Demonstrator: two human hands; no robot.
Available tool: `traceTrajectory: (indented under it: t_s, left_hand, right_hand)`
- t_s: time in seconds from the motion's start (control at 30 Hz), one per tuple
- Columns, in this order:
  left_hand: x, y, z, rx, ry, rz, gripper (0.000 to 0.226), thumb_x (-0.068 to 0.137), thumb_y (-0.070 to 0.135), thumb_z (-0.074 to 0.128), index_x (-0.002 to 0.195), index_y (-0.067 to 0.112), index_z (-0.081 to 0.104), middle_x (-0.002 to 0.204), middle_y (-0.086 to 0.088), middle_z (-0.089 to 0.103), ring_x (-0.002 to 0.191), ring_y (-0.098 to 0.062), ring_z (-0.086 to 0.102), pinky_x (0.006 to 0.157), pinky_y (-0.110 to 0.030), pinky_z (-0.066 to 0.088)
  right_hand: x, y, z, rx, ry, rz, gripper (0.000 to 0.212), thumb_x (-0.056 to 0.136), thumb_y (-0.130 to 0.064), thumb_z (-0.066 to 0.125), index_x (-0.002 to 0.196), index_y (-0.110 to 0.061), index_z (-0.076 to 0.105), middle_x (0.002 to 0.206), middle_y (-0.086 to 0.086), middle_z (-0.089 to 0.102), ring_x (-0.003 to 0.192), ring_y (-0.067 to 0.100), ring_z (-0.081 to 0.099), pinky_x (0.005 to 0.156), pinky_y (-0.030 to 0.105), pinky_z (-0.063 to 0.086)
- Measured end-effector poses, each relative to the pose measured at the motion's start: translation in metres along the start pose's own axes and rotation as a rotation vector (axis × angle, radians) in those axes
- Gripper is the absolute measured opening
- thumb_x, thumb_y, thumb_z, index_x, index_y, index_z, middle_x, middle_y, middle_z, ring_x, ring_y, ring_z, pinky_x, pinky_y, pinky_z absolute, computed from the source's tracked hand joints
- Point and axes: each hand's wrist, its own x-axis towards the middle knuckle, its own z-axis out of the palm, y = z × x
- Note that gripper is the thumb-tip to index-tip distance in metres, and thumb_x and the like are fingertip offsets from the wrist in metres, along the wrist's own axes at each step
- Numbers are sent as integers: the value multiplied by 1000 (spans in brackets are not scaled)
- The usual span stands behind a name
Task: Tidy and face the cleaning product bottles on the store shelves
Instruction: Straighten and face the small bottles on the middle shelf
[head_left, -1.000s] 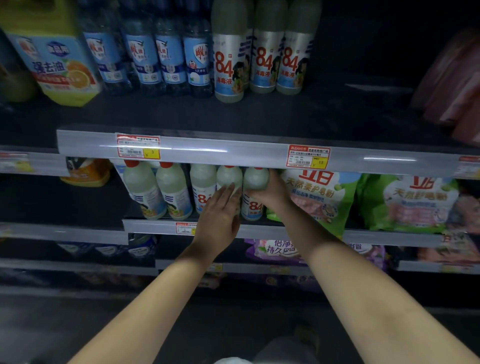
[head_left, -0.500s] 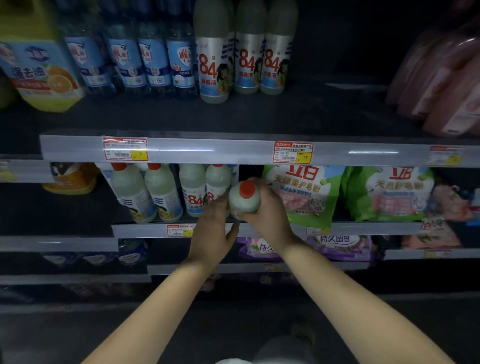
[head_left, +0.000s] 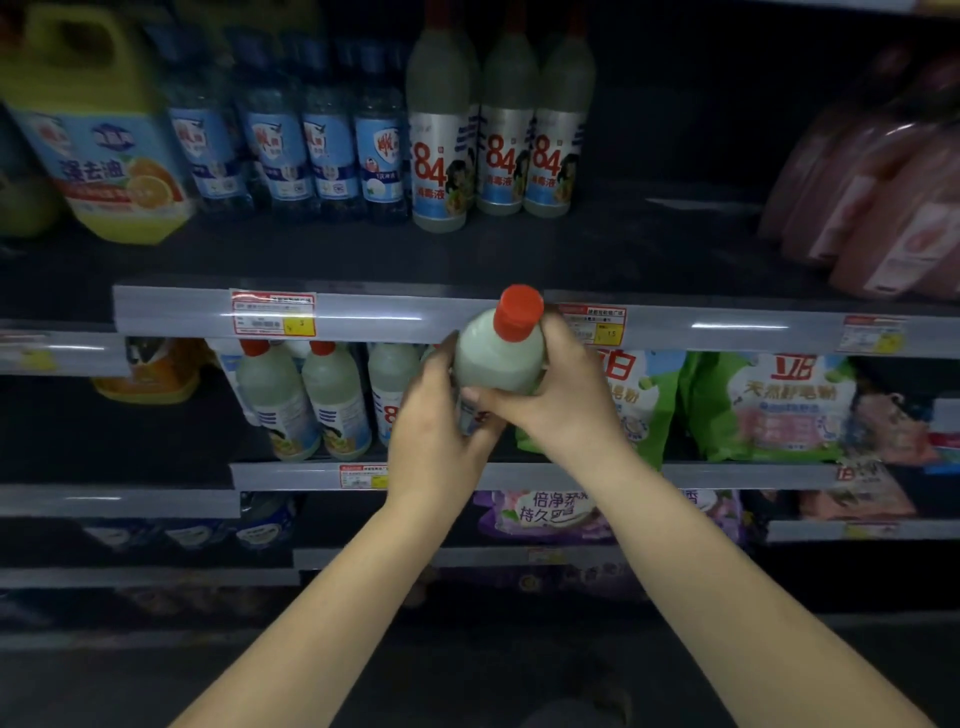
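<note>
- A white bottle (head_left: 496, 358) with a red cap (head_left: 518, 313) is held clear of the shelving, in front of the upper shelf's price rail (head_left: 415, 317), tilted with its cap toward the camera.
- The right hand (head_left: 563, 387) is wrapped round the bottle's body from the right, fingers curled across its front; the left hand (head_left: 441, 415) is closed on its lower left side, so the bottle is gripped by both hands.
- The label is largely hidden behind the fingers, and which way it faces cannot be told.
- On the middle shelf (head_left: 291, 475), just left of the hands, a row of matching bottles (head_left: 306, 400) is seen standing upright, labels mostly outward.
- Green refill bags (head_left: 774, 405) are stacked to the right on the same shelf, and taller "84" bottles (head_left: 441, 161) are lined up on the shelf above.
- The step in hand is judged to be the facing of one bottle taken out of its row.
- For the next move, the bottle would need to be turned until its label is outward, brought upright, and set back in the gap between the row and the bags without its neighbours being knocked.
</note>
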Motion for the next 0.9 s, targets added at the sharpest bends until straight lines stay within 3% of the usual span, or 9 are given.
traceTrajectory:
  t_s: [0.1,0.27,0.37,0.47,0.6,0.73,0.9]
  left_hand:
    - [11,18,-9,-12,45,63,63,72,12,72,129,14,45,120,1,57,108,-13,52,86,-29,45]
    - [33,49,-22,-52,78,134,53,73,15,68,122,18,48,106,15,54,99,-4,51,81,-23,46]
    - [47,65,-25,-87,89,181,53,73,13,70,120,20,47,104,13,55,97,-6,54,80,-21,47]
    - [65,75,-25,-89,67,215,51,73,12,72,118,20,47,99,14,57,88,-6,56,74,-21,48]
    - [88,80,-17,-81,36,234,45,75,9,70,114,18,49,86,24,52,74,3,53,63,-8,41]
    - [111,85,-9,-125,12,233,47,77,7,69,119,13,49,97,11,59,89,-9,60,76,-27,52]
    - [139,83,6,-131,-53,155,51,79,2,65,124,16,46,112,2,59,103,-15,57,85,-29,49]
  right_hand:
    - [9,-20,-13,-15,10,-37,58,59,-22,84,105,-28,50,93,-17,59,93,8,56,74,18,46]
    - [22,-54,-38,-70,10,-100,63,59,-26,84,111,-30,48,97,-18,57,93,0,54,72,11,44]
    - [27,-68,-51,-84,46,-165,66,60,-25,83,116,-26,48,101,-14,59,95,3,56,73,12,47]
    - [38,-74,-54,-109,140,-198,68,60,-29,84,117,-22,48,104,-10,59,95,6,56,74,12,46]
    - [54,-70,-49,-80,299,-198,61,61,-32,83,111,-22,49,97,-13,56,92,6,56,71,12,45]
    - [76,-71,-56,-29,343,-174,51,65,-27,80,104,-20,49,91,-11,57,86,8,58,66,14,47]
    - [103,-64,-55,4,340,-105,48,69,-20,76,108,-16,47,90,-6,57,84,12,58,62,18,42]
